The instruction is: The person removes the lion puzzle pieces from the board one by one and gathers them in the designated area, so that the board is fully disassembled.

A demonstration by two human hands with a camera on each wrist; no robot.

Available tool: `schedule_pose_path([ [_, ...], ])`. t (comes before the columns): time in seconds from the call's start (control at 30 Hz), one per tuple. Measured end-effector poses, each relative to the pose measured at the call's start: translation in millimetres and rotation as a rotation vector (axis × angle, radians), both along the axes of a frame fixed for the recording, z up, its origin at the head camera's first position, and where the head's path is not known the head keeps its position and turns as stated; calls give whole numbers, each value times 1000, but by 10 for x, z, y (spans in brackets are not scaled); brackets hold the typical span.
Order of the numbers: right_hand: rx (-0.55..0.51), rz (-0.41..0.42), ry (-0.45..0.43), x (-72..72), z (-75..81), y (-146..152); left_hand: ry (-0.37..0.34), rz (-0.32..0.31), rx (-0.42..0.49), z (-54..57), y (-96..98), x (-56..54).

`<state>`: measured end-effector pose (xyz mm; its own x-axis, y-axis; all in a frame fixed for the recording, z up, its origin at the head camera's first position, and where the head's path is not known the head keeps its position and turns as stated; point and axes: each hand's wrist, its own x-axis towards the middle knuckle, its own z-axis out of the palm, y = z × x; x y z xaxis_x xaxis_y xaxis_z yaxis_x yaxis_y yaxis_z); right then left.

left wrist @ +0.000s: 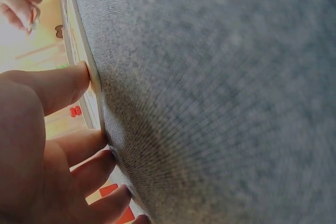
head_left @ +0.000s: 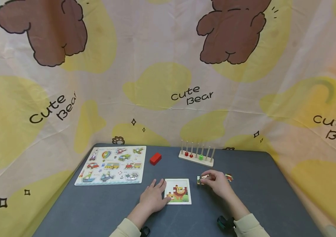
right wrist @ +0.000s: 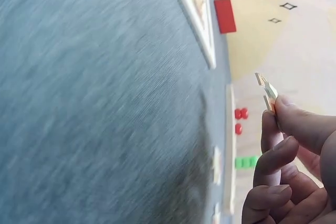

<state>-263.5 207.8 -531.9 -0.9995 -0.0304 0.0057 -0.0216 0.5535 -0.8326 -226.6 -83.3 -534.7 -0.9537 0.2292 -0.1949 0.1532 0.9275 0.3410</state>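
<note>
A small square jigsaw puzzle [head_left: 181, 193] in a white frame lies on the table, with a lion picture partly filled in. My left hand [head_left: 154, 197] rests at its left side, fingers spread; in the left wrist view the thumb [left wrist: 73, 80] presses on the frame's edge. My right hand [head_left: 219, 184] is to the right of the frame. Its thumb and index finger pinch a jigsaw piece [right wrist: 269, 92], raised above the table in the right wrist view. Near that hand lie loose jigsaw pieces, one [head_left: 199, 180] by the fingertips and another [head_left: 229, 177] behind the hand.
A picture board [head_left: 108, 180] of vehicles lies at the back left. Beside it is a red block [head_left: 155, 158]. A wooden peg stand [head_left: 196, 159] with red and green beads stands at the back. A printed cloth [head_left: 156, 85] hangs behind the grey table [head_left: 262, 197].
</note>
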Motion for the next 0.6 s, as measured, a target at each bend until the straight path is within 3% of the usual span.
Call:
schedule_pose_path([
  [0.17,17,-39,-23,20,-73,106,4,-5,-5,-8,-4,-7],
  [0.6,122,-21,-23,22,-153,202,6,1,-3,9,-6,7],
])
